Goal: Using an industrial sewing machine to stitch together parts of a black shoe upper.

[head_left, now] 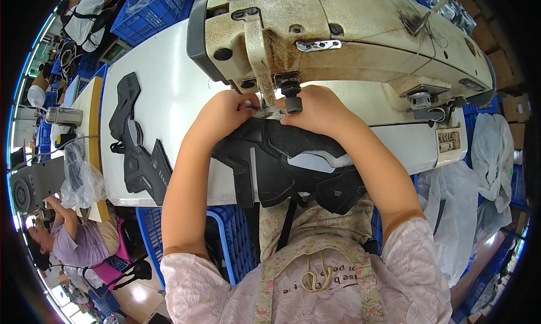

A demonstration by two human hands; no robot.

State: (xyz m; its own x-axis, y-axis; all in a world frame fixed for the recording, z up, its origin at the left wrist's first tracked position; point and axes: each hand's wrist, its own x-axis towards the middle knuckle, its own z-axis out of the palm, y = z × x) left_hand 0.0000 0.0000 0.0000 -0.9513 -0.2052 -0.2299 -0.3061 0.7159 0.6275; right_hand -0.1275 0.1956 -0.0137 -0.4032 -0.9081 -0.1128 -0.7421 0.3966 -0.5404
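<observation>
A black panelled fabric piece (265,166) with grey and white patches lies under the sewing machine (349,42), its near part hanging over the table's front edge. To the left of the needle area, my left hand (228,112) is closed, its thumb and fingers pinching the far edge of the piece. On the other side, my right hand (318,112) grips the same edge, partly covered by a dark round knob on the machine. A pale strip shows between both hands, close to the needle. The exact stitching point is hidden by the machine's head.
Another black piece (135,143) lies on the white table (174,70) at the left. Blue crates stand behind the table and a blue basket (231,239) below its front edge. Clear plastic bags (445,205) hang at the right. A co-worker (84,239) sits at the far left.
</observation>
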